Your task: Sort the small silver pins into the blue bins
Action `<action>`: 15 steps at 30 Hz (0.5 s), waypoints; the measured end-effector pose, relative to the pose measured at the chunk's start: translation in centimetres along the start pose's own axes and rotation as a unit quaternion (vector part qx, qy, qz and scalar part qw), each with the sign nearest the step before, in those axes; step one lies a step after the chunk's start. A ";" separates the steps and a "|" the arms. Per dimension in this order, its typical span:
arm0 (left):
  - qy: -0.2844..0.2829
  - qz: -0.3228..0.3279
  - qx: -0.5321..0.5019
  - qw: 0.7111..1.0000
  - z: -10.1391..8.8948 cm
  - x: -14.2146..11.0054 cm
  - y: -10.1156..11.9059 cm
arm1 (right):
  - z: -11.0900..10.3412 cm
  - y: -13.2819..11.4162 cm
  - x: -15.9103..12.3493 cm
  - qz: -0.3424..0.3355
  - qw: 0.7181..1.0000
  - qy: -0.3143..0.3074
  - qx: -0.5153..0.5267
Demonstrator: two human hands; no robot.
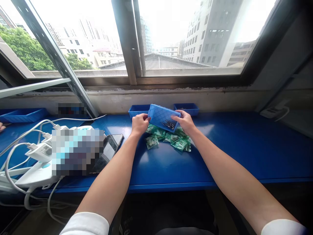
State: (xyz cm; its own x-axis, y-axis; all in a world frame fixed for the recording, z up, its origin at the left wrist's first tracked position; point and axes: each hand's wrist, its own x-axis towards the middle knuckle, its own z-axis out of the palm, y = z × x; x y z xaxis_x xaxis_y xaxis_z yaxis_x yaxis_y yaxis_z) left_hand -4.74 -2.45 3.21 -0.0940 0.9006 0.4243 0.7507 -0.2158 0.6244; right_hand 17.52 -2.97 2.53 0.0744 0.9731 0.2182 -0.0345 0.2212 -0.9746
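Between my two hands a blue plastic bin (158, 114) is held tilted, its inside facing me. Small metal screws (168, 124) are gathered at its lower right end. My left hand (140, 124) pinches the bin's left edge, and my right hand (186, 122) grips its right end with the thumb over the rim. Beneath the bin lie several small green-tinted plastic packets (180, 143) with small parts inside. One packet (152, 141) sits a little to the left of the others.
Behind the held bin stand a blue bin (138, 109) and another blue bin (193, 109) on the blue table (232, 147). At left are a white power strip (36, 173) with plugs and cables, a phone (111, 147), and blue trays (26, 115). Another person's hand (2, 127) shows at the far left.
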 end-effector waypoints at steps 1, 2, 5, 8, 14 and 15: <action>0.009 -0.003 0.006 1.000 -0.1 0.0 0.0 | -0.2 -0.2 -0.1 0.009 1.000 -0.021 0.002; 0.017 -0.005 0.010 1.000 -0.2 0.0 -0.1 | -0.3 -0.5 -0.2 0.016 0.999 -0.039 0.009; 0.034 -0.008 0.019 0.999 -0.4 -0.1 0.0 | -0.8 -1.1 -0.4 0.031 0.996 -0.084 0.031; 0.031 -0.009 0.017 0.999 -0.4 -0.1 0.1 | -1.2 -1.4 -0.5 0.046 0.993 -0.105 0.035; -0.056 -0.036 -0.001 0.998 -0.3 -0.1 0.2 | -2.0 -1.2 -0.2 0.048 0.991 -0.094 0.079; -0.081 -0.043 0.015 0.996 -0.3 -0.1 0.2 | -2.1 -1.1 -0.1 0.045 0.991 -0.089 0.086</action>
State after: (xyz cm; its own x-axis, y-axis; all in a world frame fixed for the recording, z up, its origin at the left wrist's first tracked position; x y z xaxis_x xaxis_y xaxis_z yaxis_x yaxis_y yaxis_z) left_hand -4.80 -2.70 3.52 -0.0548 0.9647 0.2575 0.7638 -0.1256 0.6331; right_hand 19.60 -3.49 3.47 -0.1123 0.9820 0.1517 -0.2045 0.1266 -0.9707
